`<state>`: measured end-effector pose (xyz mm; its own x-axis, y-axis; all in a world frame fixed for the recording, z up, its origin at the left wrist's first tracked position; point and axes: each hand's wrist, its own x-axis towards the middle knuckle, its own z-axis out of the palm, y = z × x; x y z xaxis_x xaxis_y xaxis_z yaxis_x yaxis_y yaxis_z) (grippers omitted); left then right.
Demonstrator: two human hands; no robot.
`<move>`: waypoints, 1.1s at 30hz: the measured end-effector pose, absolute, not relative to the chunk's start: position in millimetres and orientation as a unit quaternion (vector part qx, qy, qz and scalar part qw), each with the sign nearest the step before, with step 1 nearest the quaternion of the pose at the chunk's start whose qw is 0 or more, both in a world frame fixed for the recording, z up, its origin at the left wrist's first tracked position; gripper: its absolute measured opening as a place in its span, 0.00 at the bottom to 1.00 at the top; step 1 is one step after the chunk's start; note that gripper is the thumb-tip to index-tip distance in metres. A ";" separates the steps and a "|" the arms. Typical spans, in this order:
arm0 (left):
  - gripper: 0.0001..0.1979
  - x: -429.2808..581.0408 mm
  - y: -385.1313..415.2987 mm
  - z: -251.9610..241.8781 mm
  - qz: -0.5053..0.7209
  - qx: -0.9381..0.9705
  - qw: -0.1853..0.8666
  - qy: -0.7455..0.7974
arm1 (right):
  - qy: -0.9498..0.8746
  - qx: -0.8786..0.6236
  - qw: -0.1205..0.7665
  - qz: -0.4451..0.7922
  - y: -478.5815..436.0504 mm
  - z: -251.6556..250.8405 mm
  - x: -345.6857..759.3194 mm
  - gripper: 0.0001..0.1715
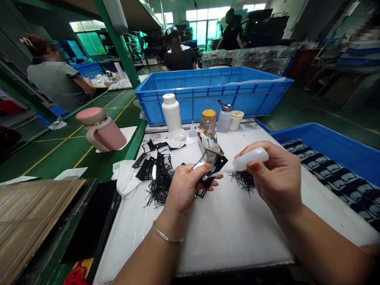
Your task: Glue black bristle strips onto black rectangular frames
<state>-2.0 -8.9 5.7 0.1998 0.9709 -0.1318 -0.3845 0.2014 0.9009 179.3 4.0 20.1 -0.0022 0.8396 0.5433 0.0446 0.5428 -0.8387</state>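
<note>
My left hand (187,180) pinches a black plastic part (216,169) with a clear window, thumb on top and fingers beneath. Close to its right, my right hand (276,170) is closed round a small white squeeze bottle (251,159), whose narrow end points left at the part. Whether the tip touches the part I cannot tell. Below the hands lie a pile of thin black strips (160,186) and a second, smaller bunch (244,180). More black framed parts (147,168) are scattered at the left of the white work surface (225,233).
A large blue crate (208,95) stands behind a white bottle (171,113), a yellow-lidded jar (208,118) and a pump dispenser (225,118). At right, a blue bin (326,138) holds rows of black parts. A pink mug (105,130) and white cloth (126,178) are at left. Other people sit further off.
</note>
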 end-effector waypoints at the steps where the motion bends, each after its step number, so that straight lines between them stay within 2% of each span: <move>1: 0.17 -2.0 -8.9 5.8 0.502 0.383 0.673 0.384 | -0.629 -0.348 0.615 0.326 4.2 20.2 179.2 0.12; 17: 0.16 -1.9 -9.1 6.1 0.503 0.387 0.669 0.386 | -0.633 -0.351 0.615 0.312 2.2 22.4 178.3 0.14; 33: 0.15 -2.2 -9.7 5.9 0.502 0.393 0.666 0.387 | -0.643 -0.327 0.616 0.315 4.6 20.5 181.0 0.10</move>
